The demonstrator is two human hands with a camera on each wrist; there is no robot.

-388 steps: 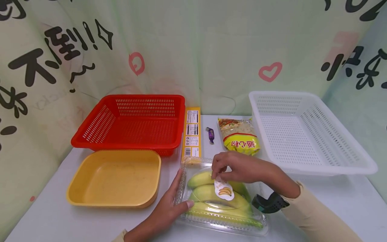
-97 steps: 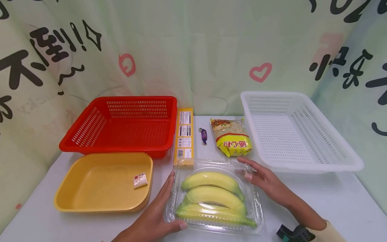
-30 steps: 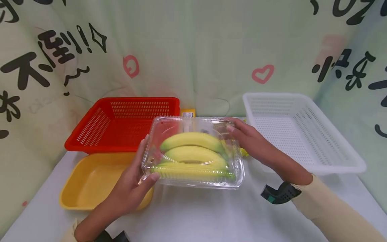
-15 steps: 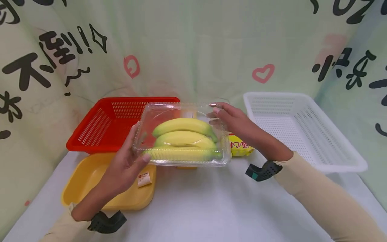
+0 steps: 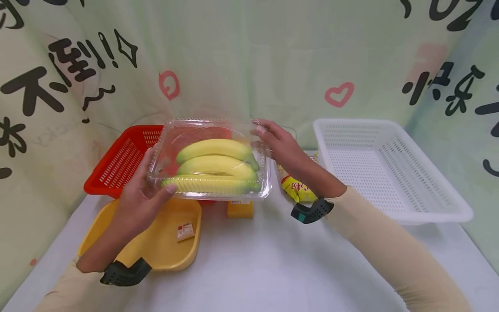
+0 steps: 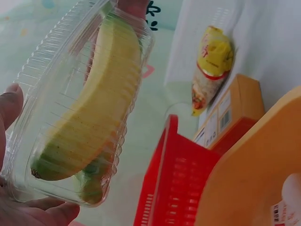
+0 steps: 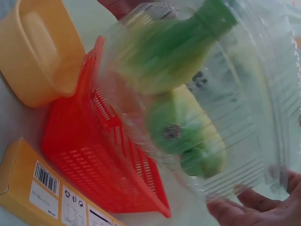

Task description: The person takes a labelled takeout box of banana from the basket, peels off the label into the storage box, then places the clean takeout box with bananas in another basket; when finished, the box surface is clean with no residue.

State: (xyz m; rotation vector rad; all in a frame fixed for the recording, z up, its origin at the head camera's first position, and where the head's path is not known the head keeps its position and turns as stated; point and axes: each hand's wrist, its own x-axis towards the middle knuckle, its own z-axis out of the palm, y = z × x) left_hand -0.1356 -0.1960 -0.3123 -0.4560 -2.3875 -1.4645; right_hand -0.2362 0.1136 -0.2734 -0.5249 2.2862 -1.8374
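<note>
A clear plastic clamshell box (image 5: 210, 160) with yellow-green bananas (image 5: 216, 167) inside is held up in the air, its far part over the red basket (image 5: 113, 167). My left hand (image 5: 136, 195) grips the box's left side, thumb on the near left corner and fingers at the side. At the far right corner my right hand (image 5: 278, 143) holds the box with thumb and fingers. In the right wrist view, right fingertips (image 7: 249, 202) lie along the clear plastic wall. The left wrist view has the left thumb (image 6: 10, 106) on one side of the box and fingers below.
A yellow basin (image 5: 167, 242) stands in front of the basket, holding a small white piece with red print (image 5: 185, 232). Beside the basket lies an orange box (image 5: 240, 210), mostly covered. A yellow food bag (image 5: 298, 188) sits left of the white basket (image 5: 390, 173).
The banana box has risen from the table and moved left and back with both hands. Its banana label, pulled at earlier, is off the lid. A small white piece has appeared in the yellow basin.
</note>
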